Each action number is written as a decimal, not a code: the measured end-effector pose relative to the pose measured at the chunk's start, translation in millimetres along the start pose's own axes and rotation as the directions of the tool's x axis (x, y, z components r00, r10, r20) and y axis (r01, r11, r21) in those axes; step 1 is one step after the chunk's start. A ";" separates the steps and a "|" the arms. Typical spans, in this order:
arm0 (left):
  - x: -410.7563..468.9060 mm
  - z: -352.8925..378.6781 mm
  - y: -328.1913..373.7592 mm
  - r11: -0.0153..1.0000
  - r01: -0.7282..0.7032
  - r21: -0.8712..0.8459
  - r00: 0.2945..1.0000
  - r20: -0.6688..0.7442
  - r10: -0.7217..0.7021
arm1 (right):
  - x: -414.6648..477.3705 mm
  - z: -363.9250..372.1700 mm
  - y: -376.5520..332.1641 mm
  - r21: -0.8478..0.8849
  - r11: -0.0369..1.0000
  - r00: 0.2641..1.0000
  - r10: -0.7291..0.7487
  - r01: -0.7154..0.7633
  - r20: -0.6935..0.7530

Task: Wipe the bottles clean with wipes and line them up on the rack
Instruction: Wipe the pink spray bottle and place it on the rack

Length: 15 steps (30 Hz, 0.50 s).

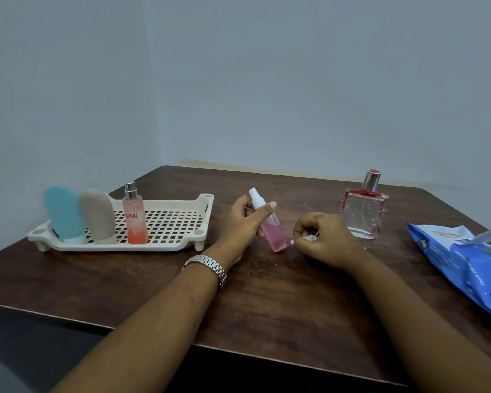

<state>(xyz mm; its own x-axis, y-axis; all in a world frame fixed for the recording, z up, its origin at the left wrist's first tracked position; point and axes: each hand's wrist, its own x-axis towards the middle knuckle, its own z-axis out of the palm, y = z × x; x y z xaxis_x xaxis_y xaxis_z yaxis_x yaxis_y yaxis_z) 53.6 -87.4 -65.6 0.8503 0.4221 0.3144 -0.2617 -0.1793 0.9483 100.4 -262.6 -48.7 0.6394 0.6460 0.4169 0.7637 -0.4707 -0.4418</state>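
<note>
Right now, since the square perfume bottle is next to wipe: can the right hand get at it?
Probably yes: the square perfume bottle stands upright just beyond the right hand, nothing between them, though that hand pinches a wipe.

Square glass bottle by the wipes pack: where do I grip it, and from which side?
Grip the glass bottle by its body, thumb and fingers on the two narrow sides at mid-height, coming from the near side. It stands upright, broad face toward the camera; the silver cap is slim and may pull off.
</note>
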 end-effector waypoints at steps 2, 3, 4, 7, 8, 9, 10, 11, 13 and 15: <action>1.0 -0.7 -0.4 1.000 -0.013 0.024 0.999 -0.029 0.014 | 0.4 0.0 0.3 0.018 1.000 0.999 0.027 -0.026 -0.031; 1.7 -1.0 -1.1 0.999 -0.022 0.035 0.999 -0.047 0.023 | 0.5 0.7 0.4 0.036 0.999 0.999 0.036 -0.035 -0.036; 2.4 -1.0 -1.6 0.999 -0.027 0.042 0.997 -0.065 0.030 | 0.7 1.9 1.1 0.065 0.997 0.998 0.047 -0.044 -0.040; 4.6 -1.8 -2.3 1.000 -0.016 0.020 0.994 -0.111 0.018 | 3.8 6.6 3.8 0.151 0.985 0.989 0.099 -0.082 -0.112; 5.8 -2.2 -2.1 1.000 -0.001 -0.020 0.992 -0.123 -0.001 | 5.2 7.6 4.5 0.205 0.974 0.981 0.130 -0.098 -0.146; 6.6 -2.5 -1.5 0.997 0.016 -0.073 0.991 -0.130 -0.026 | 6.0 8.2 4.4 0.287 0.951 0.971 0.168 -0.114 -0.168; 7.5 -2.7 -0.7 0.992 0.031 -0.125 0.989 -0.136 -0.049 | 6.6 8.5 3.6 0.385 0.915 0.963 0.204 -0.124 -0.176; 8.1 -2.3 0.3 0.985 0.043 -0.167 0.988 -0.140 -0.066 | 6.6 8.8 2.0 0.475 0.871 0.958 0.230 -0.124 -0.172; 8.3 -0.9 1.6 0.972 0.052 -0.228 0.987 -0.139 -0.085 | 6.2 10.8 -1.9 0.592 0.797 0.953 0.258 -0.118 -0.158; 7.8 0.6 2.7 0.962 0.041 -0.270 0.988 -0.135 -0.080 | 5.7 13.9 -6.1 0.644 0.757 0.950 0.271 -0.111 -0.154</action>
<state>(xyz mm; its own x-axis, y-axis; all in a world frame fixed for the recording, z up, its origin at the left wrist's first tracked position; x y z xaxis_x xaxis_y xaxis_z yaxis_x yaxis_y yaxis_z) 59.8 -85.1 -60.6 0.7991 0.5511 0.2401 -0.3398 0.0846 0.9367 98.2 -247.7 -54.7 0.8281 0.3939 0.3988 0.4494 -0.0413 -0.8924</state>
